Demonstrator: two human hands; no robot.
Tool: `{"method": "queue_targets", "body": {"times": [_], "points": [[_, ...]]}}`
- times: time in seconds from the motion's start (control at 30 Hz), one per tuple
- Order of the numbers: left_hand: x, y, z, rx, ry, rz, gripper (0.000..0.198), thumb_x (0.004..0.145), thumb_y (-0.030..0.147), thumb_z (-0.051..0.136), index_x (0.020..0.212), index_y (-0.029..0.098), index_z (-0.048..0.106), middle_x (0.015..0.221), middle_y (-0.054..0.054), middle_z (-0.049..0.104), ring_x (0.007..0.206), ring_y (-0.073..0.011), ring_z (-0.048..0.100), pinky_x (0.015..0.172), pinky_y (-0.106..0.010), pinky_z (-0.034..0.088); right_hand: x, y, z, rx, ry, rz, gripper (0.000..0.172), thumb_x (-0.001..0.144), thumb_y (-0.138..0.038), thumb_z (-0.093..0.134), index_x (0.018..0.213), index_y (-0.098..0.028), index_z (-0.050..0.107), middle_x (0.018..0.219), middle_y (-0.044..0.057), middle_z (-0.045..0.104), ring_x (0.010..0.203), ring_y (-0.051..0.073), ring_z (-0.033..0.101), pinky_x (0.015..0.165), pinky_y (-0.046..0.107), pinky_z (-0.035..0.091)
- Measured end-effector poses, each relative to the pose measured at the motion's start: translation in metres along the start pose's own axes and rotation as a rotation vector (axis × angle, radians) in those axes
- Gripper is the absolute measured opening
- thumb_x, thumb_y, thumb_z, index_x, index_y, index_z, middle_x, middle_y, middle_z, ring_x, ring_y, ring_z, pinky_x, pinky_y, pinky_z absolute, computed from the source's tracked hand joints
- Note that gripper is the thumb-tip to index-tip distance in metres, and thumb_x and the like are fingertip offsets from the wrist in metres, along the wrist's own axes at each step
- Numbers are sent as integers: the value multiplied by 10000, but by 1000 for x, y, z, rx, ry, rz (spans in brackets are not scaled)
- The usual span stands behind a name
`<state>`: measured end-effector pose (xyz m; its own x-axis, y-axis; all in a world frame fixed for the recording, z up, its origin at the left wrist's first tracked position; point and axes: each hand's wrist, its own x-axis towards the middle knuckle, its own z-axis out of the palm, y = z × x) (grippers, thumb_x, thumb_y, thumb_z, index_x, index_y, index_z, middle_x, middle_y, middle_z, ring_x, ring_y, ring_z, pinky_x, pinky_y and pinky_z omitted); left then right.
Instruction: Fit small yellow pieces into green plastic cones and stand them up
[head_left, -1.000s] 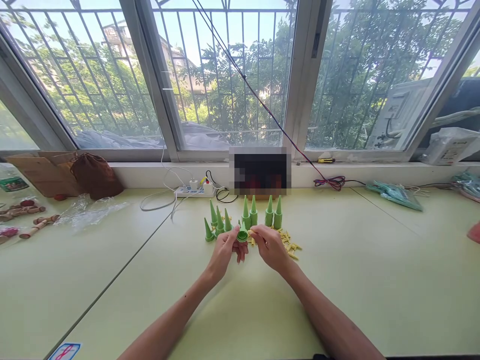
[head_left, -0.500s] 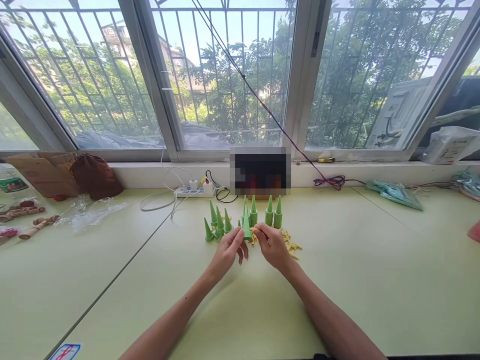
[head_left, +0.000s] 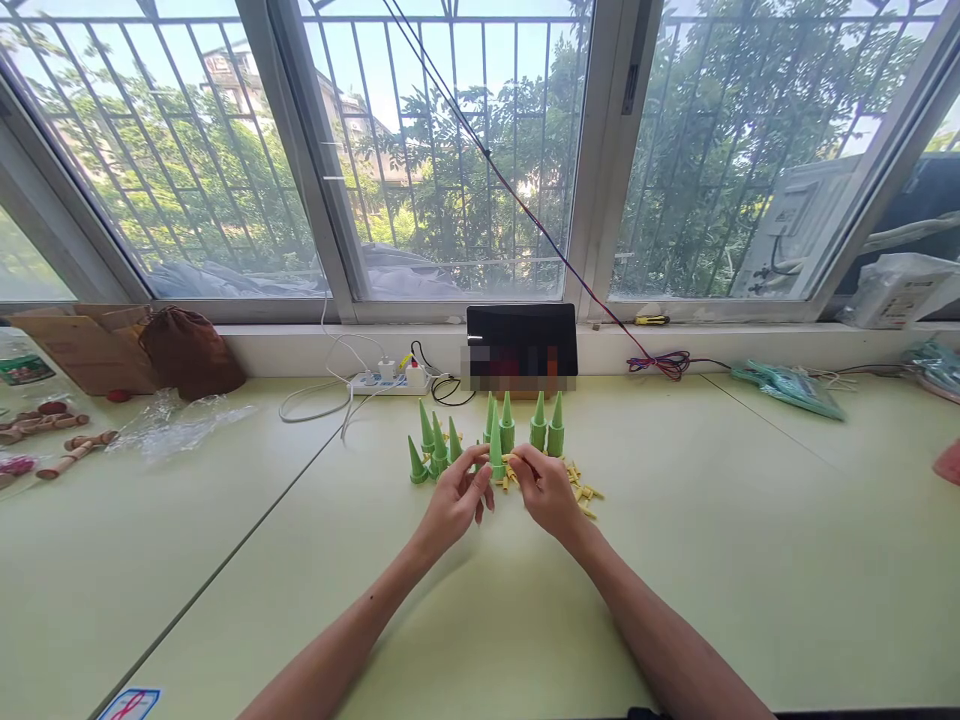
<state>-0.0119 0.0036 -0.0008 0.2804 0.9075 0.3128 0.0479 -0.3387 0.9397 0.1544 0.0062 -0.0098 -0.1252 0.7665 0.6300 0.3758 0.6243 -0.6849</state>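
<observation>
My left hand (head_left: 456, 497) is closed around a light green cone-shaped piece (head_left: 496, 455), whose tip points up. My right hand (head_left: 551, 492) pinches a small yellow peg-like piece (head_left: 511, 458) against the cone's right side; the fingertips hide most of it. Beyond my left hand stands a group of green cones (head_left: 439, 448). More green cones (head_left: 556, 428) stand upright behind my right hand. Loose yellow pieces (head_left: 589, 493) lie scattered on the table beside and under my right hand.
At the back of the pale green table (head_left: 712, 560) stands a dark screen (head_left: 521, 335), partly blurred. A power strip (head_left: 390, 382) with cables lies left of it. Wooden pieces (head_left: 79, 450), clear plastic (head_left: 176, 420) and a brown bag (head_left: 191, 352) occupy the left. Teal packets (head_left: 795, 388) lie at right.
The green cone has turned slightly more upright in my left hand, and my left fingers have shifted on it. My right hand stays at the cone's side with the yellow piece.
</observation>
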Motion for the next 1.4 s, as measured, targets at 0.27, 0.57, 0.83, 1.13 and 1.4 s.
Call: {"method": "queue_targets", "body": {"times": [0.27, 0.57, 0.83, 1.13, 1.4], "points": [[1, -3, -1, 30, 41, -17, 470, 860, 448, 579, 1233, 164, 548, 841, -36, 610, 538, -95, 558, 376, -189, 447, -1, 3, 1, 43, -14, 16, 302, 974, -360, 407, 720, -203, 447, 573, -60, 365, 507, 96, 307, 505, 226, 269], [1, -7, -1, 39, 56, 77, 357, 885, 402, 562, 1179, 212, 633, 1155, -86, 559, 529, -63, 592, 372, -198, 480, -1, 3, 3, 67, -13, 50, 312, 965, -368, 413, 704, -202, 447, 571, -59, 355, 513, 101, 303, 504, 229, 276], [-1, -2, 5, 127, 147, 108, 347, 877, 422, 567, 1142, 216, 656, 1179, -90, 573, 499, -61, 575, 380, -207, 460, 0, 3, 2, 61, -1, 39, 299, 971, -371, 404, 729, -204, 453, 581, -54, 375, 516, 101, 322, 508, 227, 281], [-8, 11, 10, 319, 427, 114, 231, 860, 438, 587, 854, 207, 582, 659, 21, 592, 448, -90, 506, 462, -217, 401, 2, -3, -2, -34, -10, -47, 311, 997, -358, 370, 800, -193, 546, 637, -24, 465, 556, 110, 383, 550, 225, 320], [-6, 15, 14, 190, 328, -31, 523, 887, 506, 508, 482, 175, 508, 437, 15, 494, 353, -91, 430, 389, -229, 334, 1, -2, -1, -67, -38, -109, 310, 1000, -331, 371, 830, -190, 589, 693, 16, 553, 603, 132, 454, 591, 237, 364]]}}
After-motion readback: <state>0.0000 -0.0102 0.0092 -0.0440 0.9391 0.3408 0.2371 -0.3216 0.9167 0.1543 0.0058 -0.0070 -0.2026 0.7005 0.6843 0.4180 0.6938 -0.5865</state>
